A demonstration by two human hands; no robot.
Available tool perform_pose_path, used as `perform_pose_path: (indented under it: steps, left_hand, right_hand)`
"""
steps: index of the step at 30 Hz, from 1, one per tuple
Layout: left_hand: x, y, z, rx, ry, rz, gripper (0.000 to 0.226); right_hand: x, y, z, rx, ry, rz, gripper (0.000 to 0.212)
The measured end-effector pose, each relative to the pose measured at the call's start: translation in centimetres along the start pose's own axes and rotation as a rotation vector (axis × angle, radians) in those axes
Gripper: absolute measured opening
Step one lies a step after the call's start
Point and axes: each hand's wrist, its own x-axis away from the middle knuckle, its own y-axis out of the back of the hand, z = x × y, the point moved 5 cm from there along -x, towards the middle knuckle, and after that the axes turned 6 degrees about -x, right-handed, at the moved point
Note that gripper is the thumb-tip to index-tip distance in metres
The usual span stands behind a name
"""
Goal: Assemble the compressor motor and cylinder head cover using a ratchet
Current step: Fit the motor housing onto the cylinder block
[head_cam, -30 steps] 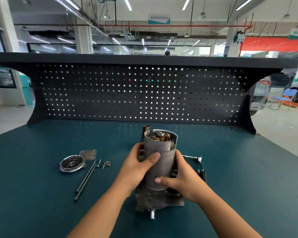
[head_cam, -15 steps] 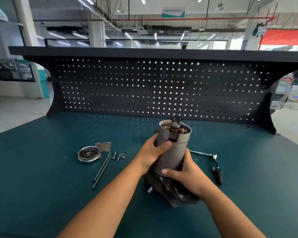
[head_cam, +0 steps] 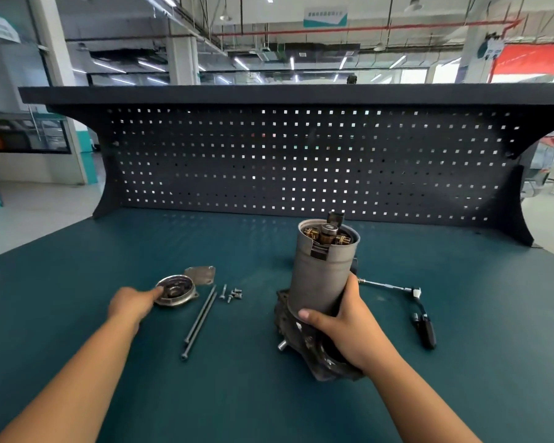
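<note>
Nearly upright: motor (head_cam: 320, 276) long axis vertical, open end up.

1. Hanging ceiling sign (head_cam: 325, 16), white with a teal band: lettering too small and blurred to read.
2. Round teal sign (head_cam: 490, 48), high at the right: marks unreadable.
3. Red banner (head_cam: 531, 60), far right: no readable lettering.

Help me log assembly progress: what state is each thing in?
Motor housing: upright, top uncovered, right hand gripping.
End cap: off, lying flat, left hand at rim.
Square plate: lying loose.
Long bolts: loose, unfitted.
Small screws: loose.
Ratchet: lying untouched.
</note>
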Motion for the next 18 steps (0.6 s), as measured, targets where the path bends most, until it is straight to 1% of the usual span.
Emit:
perform_pose_path:
  steps: [2,4,6,8,9,11,13,16,18]
  left_hand:
    - [-0.3,-0.4,0.0,0.041,-0.013,0.069,0.043]
    - [-0.5,-0.3,-0.3,0.080,0.014,0.117,0.030]
    - [-1.1,-0.4,-0.2,0.246,0.098,0.203,0.016]
    - [-0.9,-0.5,-0.1,0.430,0.175,0.318,0.014]
    - [-0.7,-0.4,-0.1,0.476,0.189,0.355,0.014]
    - [-0.1,-0.1,-0.2,0.534,0.198,0.405,0.014]
    - [0.7,0.0,-0.6,0.647,0.211,0.442,0.012]
    - [3.0,0.0,-2.6,0.896,0.202,0.561,0.008]
    - [5.6,0.4,-4.9,0.976,0.145,0.671,0.008]
  right_hand:
    - [-0.2,0.0,0.1,0.001,-0.001,0.003,0.071]
    - [-0.4,0.1,0.2,-0.008,-0.004,0.013,0.072]
    - [-0.2,0.1,0.0,-0.022,-0.011,0.014,0.071]
    - [0.0,0.2,-0.3,-0.031,-0.015,-0.009,0.066]
    - [0.1,0.3,-0.4,-0.038,-0.015,-0.025,0.062]
    - [0.2,0.5,-0.6,-0.055,-0.019,-0.054,0.057]
    - [0.3,0.7,-0.8,-0.080,-0.037,-0.072,0.055]
    - [0.6,1.0,-1.3,-0.113,-0.068,-0.097,0.055]
    - [0.6,0.9,-1.3,-0.110,-0.068,-0.111,0.056]
